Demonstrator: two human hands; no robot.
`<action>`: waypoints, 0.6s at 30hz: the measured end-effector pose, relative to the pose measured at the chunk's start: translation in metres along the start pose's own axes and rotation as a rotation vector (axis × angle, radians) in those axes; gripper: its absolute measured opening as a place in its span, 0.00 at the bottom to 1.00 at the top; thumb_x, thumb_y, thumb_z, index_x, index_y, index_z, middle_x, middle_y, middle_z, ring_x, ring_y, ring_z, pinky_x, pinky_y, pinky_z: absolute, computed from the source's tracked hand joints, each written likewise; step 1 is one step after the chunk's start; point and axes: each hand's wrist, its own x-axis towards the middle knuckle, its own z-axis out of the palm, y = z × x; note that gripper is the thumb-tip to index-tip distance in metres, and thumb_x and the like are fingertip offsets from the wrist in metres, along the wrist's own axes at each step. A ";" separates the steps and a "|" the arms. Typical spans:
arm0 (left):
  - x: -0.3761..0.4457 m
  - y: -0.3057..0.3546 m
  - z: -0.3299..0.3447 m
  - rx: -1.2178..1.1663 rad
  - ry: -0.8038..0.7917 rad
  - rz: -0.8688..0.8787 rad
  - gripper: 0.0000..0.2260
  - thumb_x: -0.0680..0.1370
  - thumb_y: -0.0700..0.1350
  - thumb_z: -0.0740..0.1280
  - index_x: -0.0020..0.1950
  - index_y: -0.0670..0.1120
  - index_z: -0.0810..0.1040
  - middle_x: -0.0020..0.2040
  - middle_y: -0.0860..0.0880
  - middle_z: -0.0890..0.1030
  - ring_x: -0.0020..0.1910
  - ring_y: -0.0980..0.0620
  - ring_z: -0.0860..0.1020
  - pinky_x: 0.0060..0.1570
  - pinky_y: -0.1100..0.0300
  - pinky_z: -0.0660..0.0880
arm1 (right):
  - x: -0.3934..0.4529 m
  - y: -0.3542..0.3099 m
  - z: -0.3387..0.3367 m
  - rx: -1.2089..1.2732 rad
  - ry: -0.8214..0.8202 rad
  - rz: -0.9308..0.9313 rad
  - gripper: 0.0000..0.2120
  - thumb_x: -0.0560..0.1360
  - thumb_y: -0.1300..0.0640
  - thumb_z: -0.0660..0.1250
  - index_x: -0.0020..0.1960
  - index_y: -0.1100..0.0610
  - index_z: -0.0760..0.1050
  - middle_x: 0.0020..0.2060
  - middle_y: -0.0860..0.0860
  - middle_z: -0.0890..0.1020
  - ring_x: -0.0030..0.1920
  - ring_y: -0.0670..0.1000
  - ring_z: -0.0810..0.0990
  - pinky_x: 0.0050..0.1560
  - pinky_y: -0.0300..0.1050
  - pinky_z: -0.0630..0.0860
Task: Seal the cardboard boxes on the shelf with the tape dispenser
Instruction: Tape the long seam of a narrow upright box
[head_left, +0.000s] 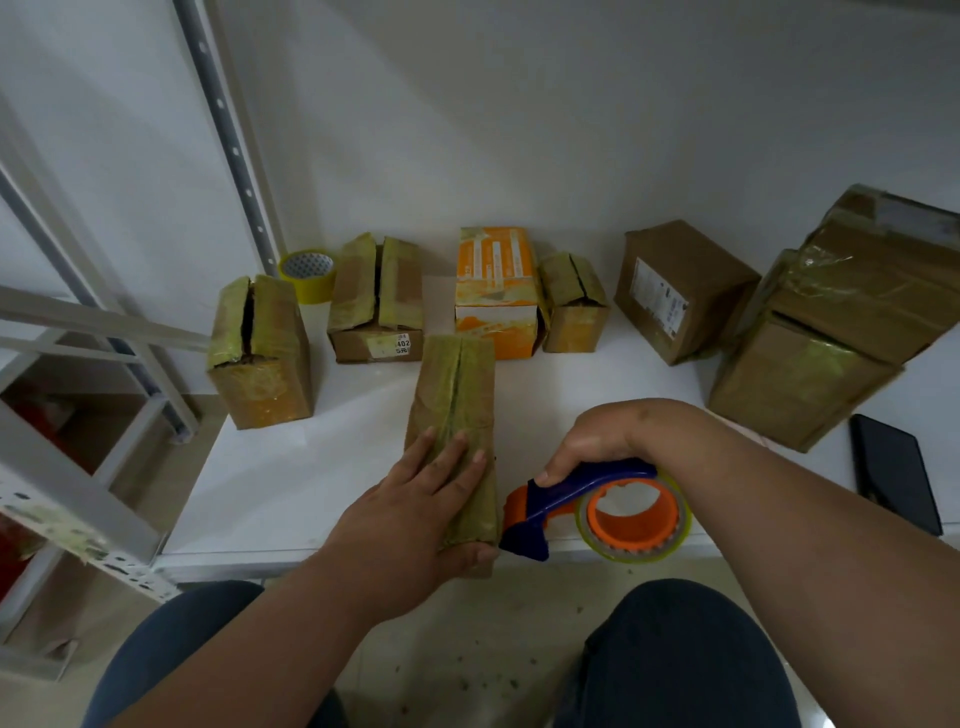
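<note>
A long narrow cardboard box wrapped in yellowish tape lies at the front of the white shelf, its near end at the shelf's edge. My left hand rests flat on the box's near half, thumb under the end. My right hand grips the blue handle of the tape dispenser, which carries an orange core with a roll of clear tape. The dispenser's blue nose touches the box's near right corner.
Further back stand a box with a split top, an open-flapped box, an orange-and-white box, a small box and big brown boxes. A spare tape roll sits behind; a black phone lies right.
</note>
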 end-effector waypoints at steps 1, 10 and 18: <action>0.000 0.000 -0.001 -0.003 0.002 0.004 0.38 0.70 0.73 0.46 0.72 0.62 0.30 0.73 0.62 0.30 0.73 0.55 0.28 0.76 0.52 0.46 | 0.000 -0.002 0.003 -0.027 0.013 -0.003 0.16 0.70 0.40 0.71 0.44 0.54 0.78 0.41 0.52 0.79 0.41 0.51 0.77 0.47 0.45 0.72; -0.008 -0.001 -0.012 -0.172 0.053 -0.111 0.43 0.69 0.77 0.50 0.79 0.59 0.47 0.79 0.62 0.44 0.77 0.55 0.38 0.76 0.51 0.50 | -0.005 -0.004 0.019 -0.123 0.277 -0.019 0.21 0.68 0.35 0.70 0.39 0.52 0.70 0.39 0.50 0.76 0.39 0.50 0.76 0.39 0.42 0.71; -0.004 0.020 -0.011 -0.150 0.236 -0.184 0.26 0.73 0.55 0.67 0.69 0.54 0.63 0.73 0.55 0.62 0.75 0.50 0.55 0.74 0.48 0.58 | -0.023 0.027 0.030 -0.002 0.455 -0.015 0.27 0.69 0.30 0.66 0.40 0.56 0.76 0.36 0.52 0.79 0.35 0.50 0.78 0.35 0.41 0.70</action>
